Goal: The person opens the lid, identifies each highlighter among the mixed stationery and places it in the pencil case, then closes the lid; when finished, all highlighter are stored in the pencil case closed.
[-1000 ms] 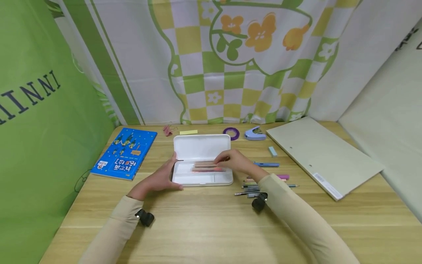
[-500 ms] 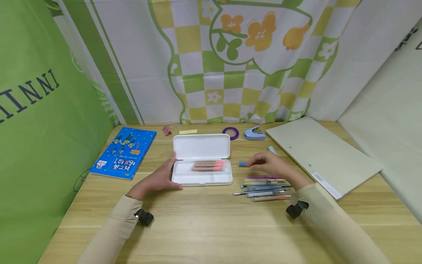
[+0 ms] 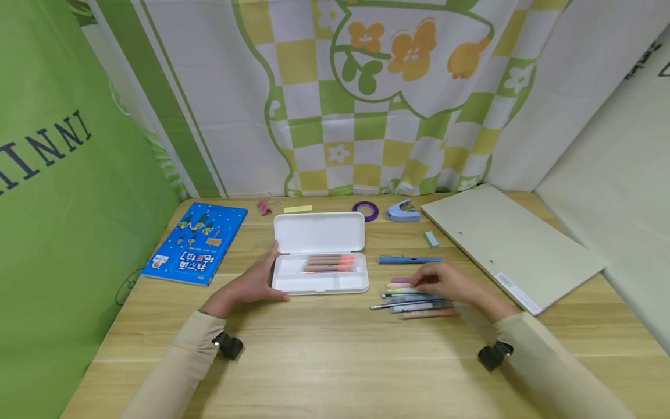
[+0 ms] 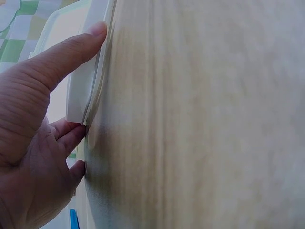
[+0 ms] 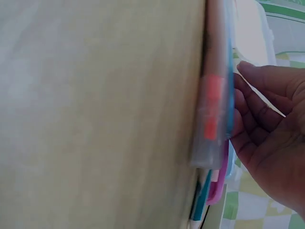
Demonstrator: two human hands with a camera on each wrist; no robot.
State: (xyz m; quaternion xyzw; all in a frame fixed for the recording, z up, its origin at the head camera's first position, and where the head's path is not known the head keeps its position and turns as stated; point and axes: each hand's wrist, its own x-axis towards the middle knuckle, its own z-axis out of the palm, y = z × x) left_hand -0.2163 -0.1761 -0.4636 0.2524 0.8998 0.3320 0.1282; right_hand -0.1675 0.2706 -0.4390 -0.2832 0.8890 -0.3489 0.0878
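Since approx half a sec ago the right hand (image 3: 445, 283) is dropping back toward the person, off the blue pen (image 3: 410, 260) and onto the row of loose pens (image 3: 416, 297); the left hand (image 3: 251, 283) isn't shifting. Largest first: the pale wooden table (image 3: 335, 349) is carrying everything, w/ a big flat beige folder (image 3: 510, 247) lying at far right and a blue picture book (image 3: 198, 241) at far left. Centre: the white plastic pencil case (image 3: 319, 253) is sitting open, lid back, a few pink-and-brown pens (image 3: 330, 263) lying inside. The left hand is pressing against the case's left end, thumb along the near rim and fingers straight against the wall, as the left wrist view shows; it's bracing, not gripping. The right hand is resting over the far end of the loose-pen row, fingers loosely curled at the topmost ones; whether it's actually pinching one, can't tell. Those pens are lying w/ long axes running left-right, parallel to the case, just right of it, directly under and left of the right fingers, so the right hand is clearly the nearer. Small stuff along the back edge: purple tape ring (image 3: 366, 210), blue stapler-like tool (image 3: 403, 212), pale eraser (image 3: 431, 238).
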